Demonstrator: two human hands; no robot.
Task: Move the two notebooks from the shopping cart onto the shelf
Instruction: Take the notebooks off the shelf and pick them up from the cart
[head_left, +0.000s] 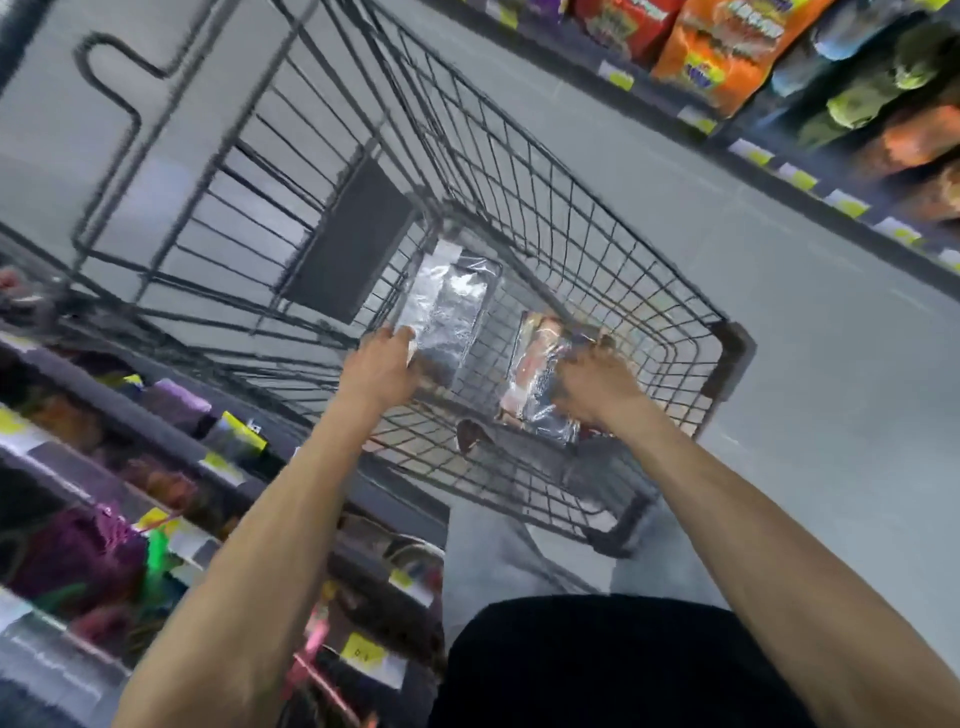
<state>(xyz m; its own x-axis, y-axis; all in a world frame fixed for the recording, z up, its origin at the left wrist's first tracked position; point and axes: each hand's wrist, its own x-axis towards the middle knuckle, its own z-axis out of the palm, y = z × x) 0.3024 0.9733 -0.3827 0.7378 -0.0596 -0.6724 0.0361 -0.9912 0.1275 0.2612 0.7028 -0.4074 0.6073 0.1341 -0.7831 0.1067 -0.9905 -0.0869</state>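
Note:
Two notebooks in shiny plastic wrap are inside the black wire shopping cart (613, 244). The dark one (449, 306) lies toward the left of the basket, and my left hand (382, 366) grips its near end. The pinkish one (535, 374) lies to the right, with my right hand (597, 387) closed over its near right edge. Both arms reach down into the basket from the bottom of the view. The picture is blurred by motion.
A shelf (171, 431) with purple, green and orange goods and yellow price tags runs along the left, beside the cart. Another shelf (779, 161) with orange and red bags stands across the grey aisle floor at the upper right. A small dark item (470, 434) lies in the basket.

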